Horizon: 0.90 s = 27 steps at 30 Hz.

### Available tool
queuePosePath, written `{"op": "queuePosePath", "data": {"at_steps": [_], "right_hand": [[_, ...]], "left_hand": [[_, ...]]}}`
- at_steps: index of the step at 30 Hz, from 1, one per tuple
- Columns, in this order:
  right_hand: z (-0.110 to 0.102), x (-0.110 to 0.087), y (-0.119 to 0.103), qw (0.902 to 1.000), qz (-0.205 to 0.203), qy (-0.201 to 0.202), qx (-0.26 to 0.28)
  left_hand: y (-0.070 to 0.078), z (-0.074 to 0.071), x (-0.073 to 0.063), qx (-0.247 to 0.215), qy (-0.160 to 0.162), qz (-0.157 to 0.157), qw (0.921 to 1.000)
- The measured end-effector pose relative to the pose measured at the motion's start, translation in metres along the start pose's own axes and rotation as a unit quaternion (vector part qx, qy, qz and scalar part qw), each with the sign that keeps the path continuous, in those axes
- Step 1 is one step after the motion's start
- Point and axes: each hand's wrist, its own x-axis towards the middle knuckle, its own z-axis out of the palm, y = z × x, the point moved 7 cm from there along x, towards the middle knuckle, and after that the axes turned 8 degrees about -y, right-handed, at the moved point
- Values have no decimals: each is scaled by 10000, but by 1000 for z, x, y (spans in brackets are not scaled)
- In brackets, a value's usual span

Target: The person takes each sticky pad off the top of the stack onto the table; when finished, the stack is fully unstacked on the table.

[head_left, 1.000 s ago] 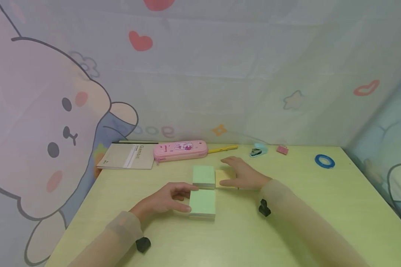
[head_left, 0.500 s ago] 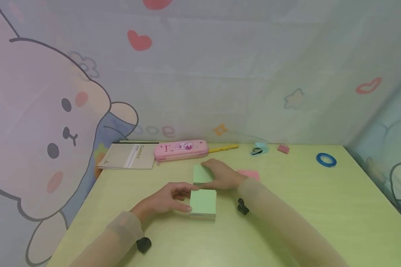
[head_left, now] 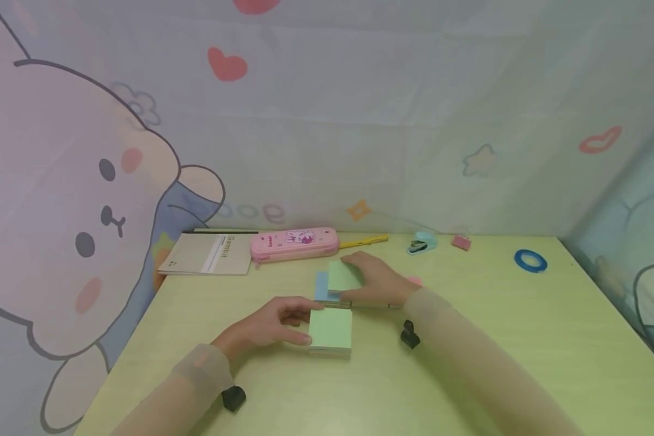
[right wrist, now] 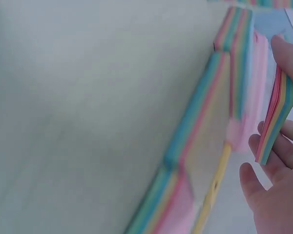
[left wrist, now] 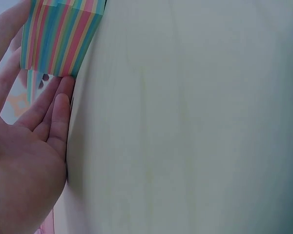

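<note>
In the head view, my left hand [head_left: 275, 322] grips the left side of a green-topped stack of sticky notes [head_left: 330, 330] on the table, thumb in front and forefinger behind. The left wrist view shows its striped edges [left wrist: 61, 41] between my fingers. My right hand [head_left: 380, 281] pinches a thinner green-topped pad of sticky notes [head_left: 343, 276], raised and tilted above a blue-topped stack [head_left: 321, 287]. In the right wrist view this pad [right wrist: 279, 114] is apart from the stacks. A yellow-topped stack [right wrist: 205, 112] and a pink-topped stack [head_left: 415, 281] lie partly hidden by the right hand in the head view.
Along the back of the table [head_left: 523, 339] lie a notebook [head_left: 201, 254], a pink pencil case [head_left: 294, 244], a yellow pen [head_left: 364, 241], a light blue stapler [head_left: 422, 243], a pink binder clip [head_left: 461, 242] and a blue tape roll [head_left: 530, 261]. A printed cloth [head_left: 332, 121] hangs behind.
My right hand moved left from the yellow-topped stack to the green-topped back pad, then lifted it slightly rightward, baring blue notes beneath. My left hand stayed on the front stack.
</note>
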Motion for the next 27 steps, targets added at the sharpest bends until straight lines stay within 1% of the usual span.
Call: {"op": "queuePosePath", "data": {"at_steps": [1,4,9,12,15,18,22,27], "right_hand": [[-4,-5,5,10000,75,10,28],[-14,-23,25,9999,128,90,11],[-35,-63,56,9994,236,226,71],[-45,-84,77,9985,456,276,99],[-51,-102,95,9973,674,281,45],[-55,-116,110,9960,860,254,-24],[-55,-130,124,9951,961,218,-58],[-52,-140,134,9952,969,157,-21]], "left_hand": [[-1,0,0,16,11,-14,10000],[-2,0,1,61,13,1,10000],[-4,1,0,101,28,-42,9999],[-5,1,-1,90,50,-110,9999],[-5,0,-3,65,81,-134,9999],[-3,0,-3,27,88,-131,9999],[0,1,-1,-40,56,-109,9999],[2,2,0,-76,20,-44,10000]]}}
